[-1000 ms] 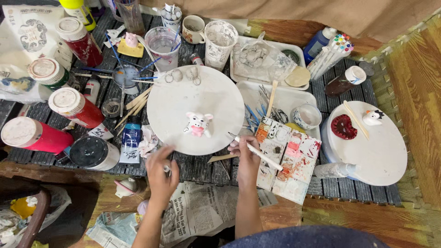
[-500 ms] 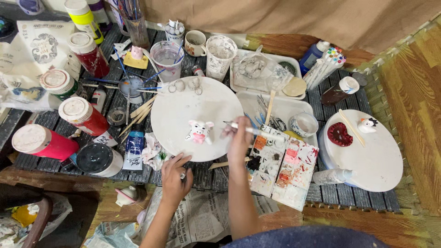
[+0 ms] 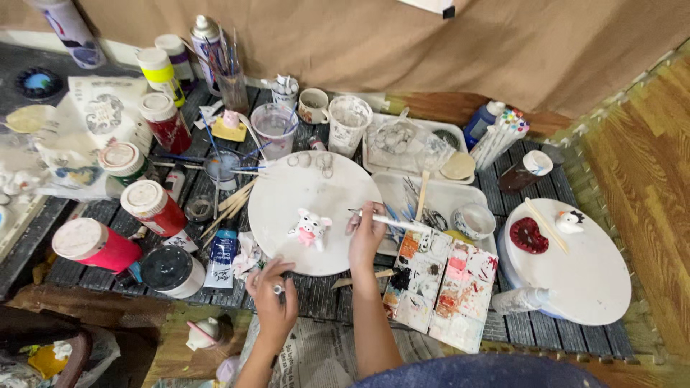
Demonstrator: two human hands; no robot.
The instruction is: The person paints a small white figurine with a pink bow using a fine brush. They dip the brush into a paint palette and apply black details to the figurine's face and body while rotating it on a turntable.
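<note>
Cluttered slat table (image 3: 503,332) is spreading under me as my right hand (image 3: 366,233), fingers pinching a thin paintbrush (image 3: 392,222), is hovering just right of the pig figurine (image 3: 309,230) on the white round board (image 3: 284,208), while my left hand (image 3: 272,293) is curling loosely at the board's near edge, so I judge I am mid-painting and the brush tip needs steadying onto the pig.

Craft painting corner: paint jars (image 3: 152,207), brushes (image 3: 228,61), palette (image 3: 440,286).

Two round white boards: one (image 3: 316,194) at centre, one (image 3: 575,276) at right. Three red paint jars with white lids at left: near (image 3: 97,244), middle (image 3: 152,208), far (image 3: 165,122). Two small painted figurines: centre (image 3: 309,228), right (image 3: 569,220).
</note>
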